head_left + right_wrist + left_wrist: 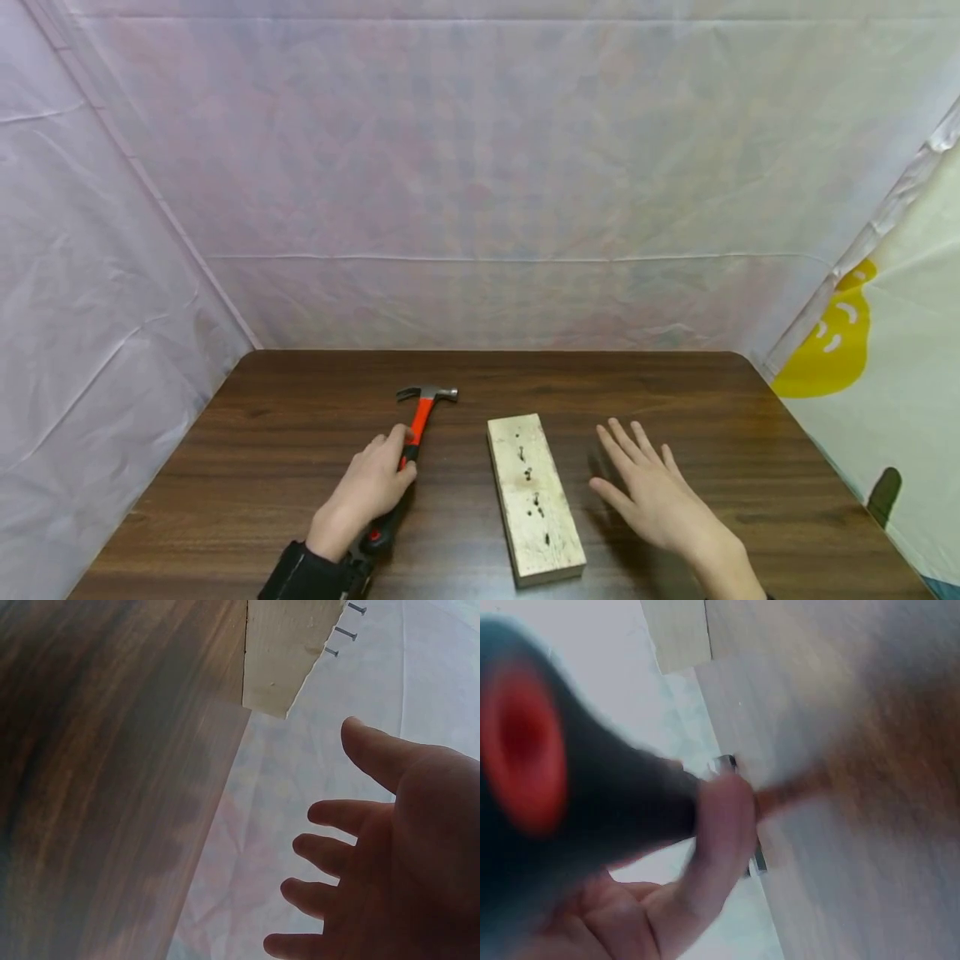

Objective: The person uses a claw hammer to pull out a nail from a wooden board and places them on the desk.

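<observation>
My left hand grips a claw hammer by its handle, and the head points away toward the back of the table. In the left wrist view the black grip end looms large and blurred, with a thumb over it. A pale wooden block lies between the two hands. Several nails stick up from its top in the right wrist view; dark marks dot the same face in the head view. Right of the block my right hand hovers with fingers spread, holding nothing.
A dark brown wooden table lies under everything. White sheeting hangs behind it and at the left. At the right, a pale curtain carries a yellow printed figure.
</observation>
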A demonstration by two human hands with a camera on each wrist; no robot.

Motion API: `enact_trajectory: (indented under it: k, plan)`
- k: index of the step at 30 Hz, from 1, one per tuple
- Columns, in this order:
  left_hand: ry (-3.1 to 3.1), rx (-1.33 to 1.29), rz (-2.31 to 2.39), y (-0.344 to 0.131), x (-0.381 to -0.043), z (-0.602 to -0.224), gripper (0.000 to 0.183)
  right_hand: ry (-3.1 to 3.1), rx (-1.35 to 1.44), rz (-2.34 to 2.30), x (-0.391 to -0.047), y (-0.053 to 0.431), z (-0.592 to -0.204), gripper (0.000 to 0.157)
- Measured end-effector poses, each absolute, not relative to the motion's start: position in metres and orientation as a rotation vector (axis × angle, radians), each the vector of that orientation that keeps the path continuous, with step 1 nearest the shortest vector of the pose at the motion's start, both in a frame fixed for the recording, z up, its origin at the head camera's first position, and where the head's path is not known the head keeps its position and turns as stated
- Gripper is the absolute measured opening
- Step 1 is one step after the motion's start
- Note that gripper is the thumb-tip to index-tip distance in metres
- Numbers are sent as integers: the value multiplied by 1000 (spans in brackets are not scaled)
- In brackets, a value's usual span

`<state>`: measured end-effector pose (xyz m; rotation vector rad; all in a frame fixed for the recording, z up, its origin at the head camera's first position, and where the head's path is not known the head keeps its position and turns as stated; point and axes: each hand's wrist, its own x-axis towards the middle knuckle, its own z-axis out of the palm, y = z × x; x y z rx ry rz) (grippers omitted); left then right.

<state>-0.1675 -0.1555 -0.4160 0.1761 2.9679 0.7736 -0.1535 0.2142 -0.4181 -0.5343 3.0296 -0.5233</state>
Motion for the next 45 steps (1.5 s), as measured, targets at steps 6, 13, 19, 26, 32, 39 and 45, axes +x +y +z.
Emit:
enact_trajectory:
  k: [6,13,19,26,32,39,45]
  plan:
    - [2979,158,861,-153,-168,-416,29,3025,-524,-525,-154,214,-417,71]
    - [2938,142,881,-153,-170,-413,54,3024,-529,-526,-153,214,-417,71]
    - [2939,165,899,-153,-170,-411,60,3016,-531,-540,-153,215,-418,71]
    - [2976,133,945,-153,-171,-409,60,3003,-524,-544,-154,215,-419,72]
    - [2987,170,1014,-153,-172,-409,53,3014,-531,-539,-153,215,-418,72]
    - [3059,214,1107,-153,-171,-410,47,3010,-534,-544,-154,215,-419,72]
    - [3143,292,1188,-152,-171,-409,46,3018,-545,-542,-155,215,-419,73]
